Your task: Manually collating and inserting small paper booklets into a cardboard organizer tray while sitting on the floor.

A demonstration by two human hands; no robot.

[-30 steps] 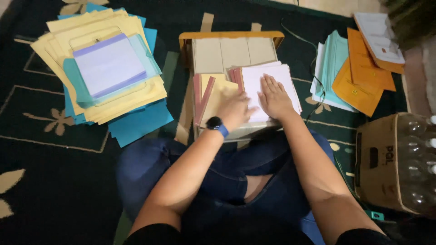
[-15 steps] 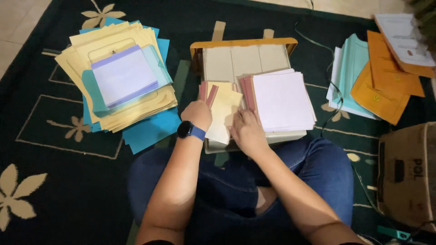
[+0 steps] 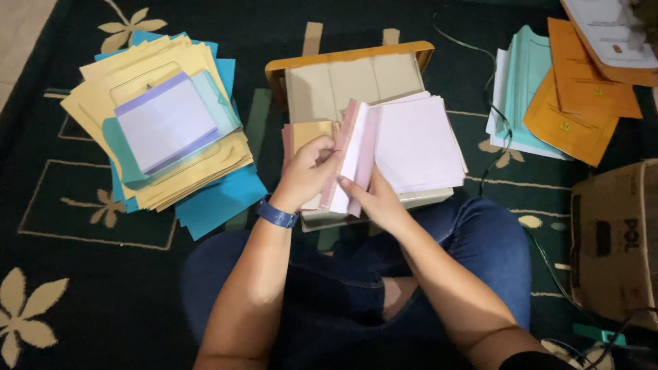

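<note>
Left hand: curled, fingers pinching the near edge of a pink-edged white paper stack, thumb side against the raised sheets. Blue wristband on the left wrist.

Right hand: below and just right of the left hand, fingers pressed together under the lifted near-left edge of the same stack, supporting it from beneath.

Paper stack: centre of scene, resting on a low beige tray with orange rim, left portion tilted up on edge, right portion lying flat. Smaller yellow and pink sheets just left of the stack, partly hidden behind the left hand.

Tray: on the dark green patterned carpet, directly far of the knees in blue jeans.

Far left: large fanned pile of yellow and blue envelopes, topped by a white pad with lilac edge.

Far right: pile of light-blue and white sheets, overlapped by orange folders.

Near right: brown cardboard box, well apart from both hands. Thin dark cable running between tray and right-hand piles.
</note>
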